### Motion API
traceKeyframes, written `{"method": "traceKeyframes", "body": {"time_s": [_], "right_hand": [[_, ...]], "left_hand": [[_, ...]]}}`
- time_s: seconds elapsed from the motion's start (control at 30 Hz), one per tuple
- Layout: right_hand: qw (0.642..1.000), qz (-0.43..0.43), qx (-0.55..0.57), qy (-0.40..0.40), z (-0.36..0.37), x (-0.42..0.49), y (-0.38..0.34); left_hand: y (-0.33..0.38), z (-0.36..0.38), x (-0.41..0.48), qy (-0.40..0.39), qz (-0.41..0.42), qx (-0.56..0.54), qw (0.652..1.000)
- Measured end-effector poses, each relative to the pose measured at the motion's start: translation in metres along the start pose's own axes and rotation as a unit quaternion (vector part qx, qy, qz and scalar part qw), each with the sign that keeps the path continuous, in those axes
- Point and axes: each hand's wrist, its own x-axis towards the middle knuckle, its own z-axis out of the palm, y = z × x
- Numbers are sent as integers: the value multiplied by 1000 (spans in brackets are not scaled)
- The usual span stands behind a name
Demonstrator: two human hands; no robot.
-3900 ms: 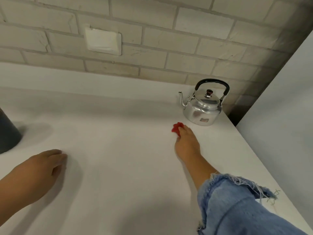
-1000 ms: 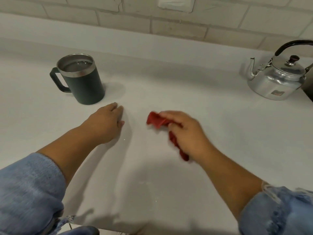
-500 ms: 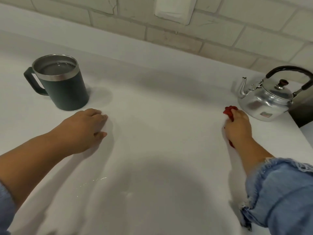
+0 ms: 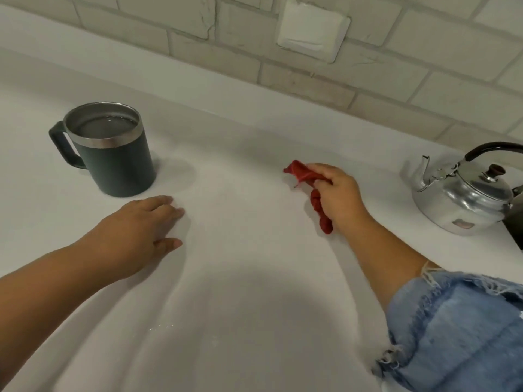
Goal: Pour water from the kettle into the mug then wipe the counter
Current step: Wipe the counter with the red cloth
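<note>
While both forearms reach in from the near edge, entries run front to back.

Right sleeve (image 4: 452,329): blue denim, frayed cuff, pushed up the forearm; nearest item, lower right.

Droplets (image 4: 161,326): a few small wet glints on the counter (image 4: 254,306) in the near centre, between the two forearms.

Counter: white, smooth; shadow of the person falls across its near half.

Left hand (image 4: 135,233): palm down, flat on the counter, fingers extended and lying close together, thumb set slightly apart toward the body. Holds nothing. Fingertips sit just in front of the mug, not touching it.

Right hand (image 4: 339,196): fingers curled and closed round a red cloth (image 4: 310,185), knuckles up, hand low on the counter at mid depth, right of centre.

Red cloth: bunched; one end sticks out past the fingers toward the wall, the other hangs out below the palm. Contact with the counter looks likely, cannot confirm.

Mug (image 4: 119,162): dark green, steel rim, upright, left of centre, handle pointing left. Water visible inside, level below the rim.

Kettle (image 4: 467,199): polished metal, upright at the far right, lid on, black handle raised, spout pointing left. Well apart from the right hand.

Wall (image 4: 198,21): pale brick behind the counter, with a white plate (image 4: 312,31) mounted on it.
</note>
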Motion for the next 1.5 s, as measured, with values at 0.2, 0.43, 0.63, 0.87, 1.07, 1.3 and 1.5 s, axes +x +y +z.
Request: {"method": "traceKeyframes", "body": {"time_s": [0.2,0.43,0.63,0.87,1.07,1.3,1.5], "right_hand": [[962,184,-153,135,-62,72,43],[952,-21,-300,-64,13,84,28],[928,-197,-241,-203,94,31,-7],[912,-234,-202,-271,111,-46,-19],[933,-127,-106,-320,92,-86,-27],[996,2,17,-82,9,-49,-11],[966,-76,-245,-41,-2,-62,27]], "left_hand": [[0,0,-1,15,7,-4,1000],[-2,2,0,19,12,-1,1000],[-2,2,0,12,10,3,1000],[-1,2,0,4,-16,-6,1000],[-3,0,2,-12,-13,0,1000],[-7,1,0,-22,0,2,1000],[-8,1,2,-23,3,-2,1000]]}}
